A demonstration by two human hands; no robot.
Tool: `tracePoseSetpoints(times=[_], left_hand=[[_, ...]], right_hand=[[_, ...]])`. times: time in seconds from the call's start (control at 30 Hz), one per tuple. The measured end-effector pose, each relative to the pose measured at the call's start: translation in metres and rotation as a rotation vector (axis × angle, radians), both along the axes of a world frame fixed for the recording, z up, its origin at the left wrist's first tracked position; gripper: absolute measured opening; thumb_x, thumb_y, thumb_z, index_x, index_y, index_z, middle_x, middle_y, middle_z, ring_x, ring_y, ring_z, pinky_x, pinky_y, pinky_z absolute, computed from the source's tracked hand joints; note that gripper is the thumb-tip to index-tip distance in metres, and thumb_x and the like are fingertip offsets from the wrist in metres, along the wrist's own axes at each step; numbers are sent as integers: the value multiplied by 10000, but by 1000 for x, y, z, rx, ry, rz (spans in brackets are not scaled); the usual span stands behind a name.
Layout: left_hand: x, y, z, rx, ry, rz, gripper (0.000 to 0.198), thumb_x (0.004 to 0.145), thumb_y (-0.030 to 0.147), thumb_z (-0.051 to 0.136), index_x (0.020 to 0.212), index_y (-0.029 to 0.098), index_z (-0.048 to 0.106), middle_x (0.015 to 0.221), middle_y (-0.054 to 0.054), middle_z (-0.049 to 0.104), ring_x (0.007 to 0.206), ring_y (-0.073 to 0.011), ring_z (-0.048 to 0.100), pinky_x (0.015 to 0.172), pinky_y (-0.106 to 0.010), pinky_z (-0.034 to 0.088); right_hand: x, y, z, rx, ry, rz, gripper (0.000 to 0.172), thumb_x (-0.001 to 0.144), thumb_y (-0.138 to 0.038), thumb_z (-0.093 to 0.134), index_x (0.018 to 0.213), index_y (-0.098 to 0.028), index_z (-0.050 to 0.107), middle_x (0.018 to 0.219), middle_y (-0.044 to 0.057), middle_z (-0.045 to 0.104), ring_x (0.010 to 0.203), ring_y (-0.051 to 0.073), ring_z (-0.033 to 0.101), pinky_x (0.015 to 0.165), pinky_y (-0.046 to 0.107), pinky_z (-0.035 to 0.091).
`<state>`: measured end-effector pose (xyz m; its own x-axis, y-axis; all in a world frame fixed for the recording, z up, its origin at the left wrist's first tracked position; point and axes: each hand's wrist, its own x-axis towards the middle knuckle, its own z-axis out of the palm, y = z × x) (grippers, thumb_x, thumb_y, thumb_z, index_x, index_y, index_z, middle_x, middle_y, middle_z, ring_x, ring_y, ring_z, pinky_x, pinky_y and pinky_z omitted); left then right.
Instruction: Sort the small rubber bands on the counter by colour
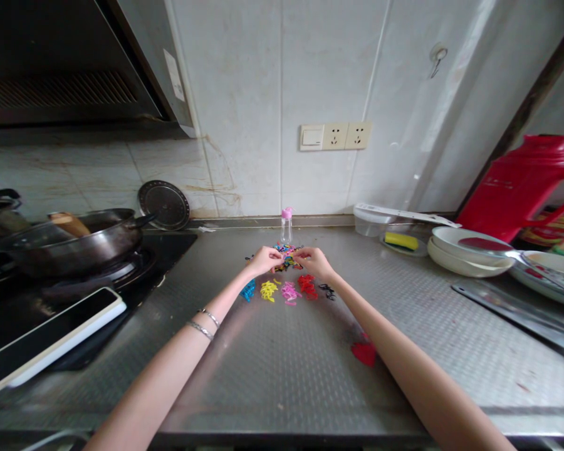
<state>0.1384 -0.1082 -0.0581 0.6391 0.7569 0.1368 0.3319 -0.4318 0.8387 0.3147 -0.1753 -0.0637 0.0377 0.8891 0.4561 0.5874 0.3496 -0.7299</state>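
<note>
Forearms reach forward over metal counter (258,388); red patch (364,354) beside the right one. Beyond, small coloured pieces sit in a row of separate heaps, left to right: blue heap (247,290), yellow heap (267,290), pink heap (290,293), red heap (307,286), black heap (328,291). Past these, left hand (266,259) and right hand (314,260) face each other over mixed pile (288,264). Fingertips of each drawn together; cannot tell whether they pinch a piece. Pink-capped clear bottle (286,232) stands just behind the pile, near tiled wall (244,94).
</note>
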Motion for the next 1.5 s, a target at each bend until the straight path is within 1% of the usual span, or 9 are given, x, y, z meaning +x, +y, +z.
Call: tracePoseSetpoints(times=[0.17,0.4,0.6,0.8,0.93,1.1,1.17,1.37,1.5], left_hand=[[-1,6,-4,13,-5,44,211,712,247,584,790,61,646,598,-41,610,395,-70,467,406,-198,353],[-1,11,-5,187,-24,140,443,655,209,616,1081,92,577,816,-64,645,526,-81,520,511,-202,413],[5,2,-2,166,-23,-81,312,678,318,603,881,90,666,779,-68,660,649,-125,562,598,-224,424],[5,0,-2,129,-25,-61,309,679,333,592,818,69,675,718,-76,656,598,-122,540,548,-221,395],[-4,0,12,104,48,-68,317,672,351,590,802,75,676,700,-65,644,533,-93,489,492,-205,355],[-32,4,44,-20,421,-291,263,615,348,632,740,124,690,553,-2,586,413,-50,369,417,-197,246],[-41,6,53,-47,514,-314,269,593,356,651,749,141,695,519,11,567,399,-46,354,417,-202,234],[-41,3,56,-102,634,-374,296,558,372,676,766,162,691,545,14,573,400,-46,350,409,-201,223],[-44,7,57,-76,608,-333,303,578,363,656,797,155,685,554,10,570,396,-47,351,400,-197,213]], right_hand=[[2,-1,1,-18,2,-33,178,690,-230,543,750,-135,681,724,47,675,663,148,590,635,233,438],[4,4,-3,-38,74,-18,213,688,-270,546,760,-118,678,709,60,668,641,146,578,602,232,432],[-3,4,-3,-68,158,86,264,683,-341,556,759,-115,670,703,56,658,601,128,559,555,224,422],[-8,0,1,-63,171,122,280,687,-364,555,763,-119,666,721,54,654,602,123,552,539,218,417],[-3,2,-1,-58,168,55,266,677,-343,557,760,-112,660,692,55,652,606,128,558,559,223,425],[3,4,-5,-64,153,22,261,677,-330,557,746,-99,655,663,49,645,566,118,545,540,219,421],[1,4,-6,-82,125,39,246,682,-316,556,752,-104,658,661,45,646,565,118,548,543,218,422],[-12,-5,1,-19,-63,102,175,708,-237,536,741,-131,672,736,45,668,693,140,583,660,239,436],[-21,-10,6,22,-166,137,150,708,-186,532,738,-132,668,743,47,668,685,134,582,663,235,438]])
